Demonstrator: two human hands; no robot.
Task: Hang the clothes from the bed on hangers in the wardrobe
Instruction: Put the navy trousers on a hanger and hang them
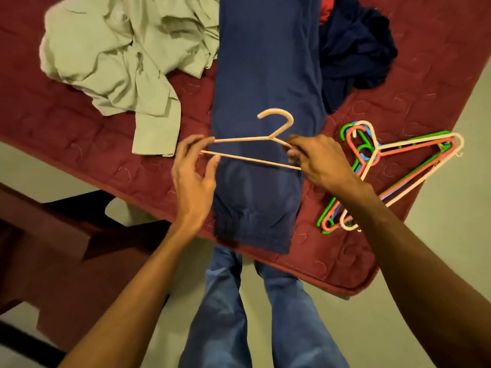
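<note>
A pair of dark blue trousers (265,88) lies lengthwise across the maroon bed (93,144), its cuffs near the front edge. Over the trousers I hold a cream plastic hanger (276,120), hook pointing away. My left hand (192,172) pinches its left end with fingers and thumb. My right hand (317,160) grips its right end. A crumpled pale green shirt (119,54) lies to the left of the trousers. A dark navy garment (356,51) is bunched to the right, with a bit of red cloth (328,9) behind it.
A pile of several green, pink, blue and cream hangers (393,171) lies on the bed at my right. The bed's corner (353,290) is near my jeans-clad legs (255,309). A dark wooden frame (47,235) stands at the left over pale floor (438,261).
</note>
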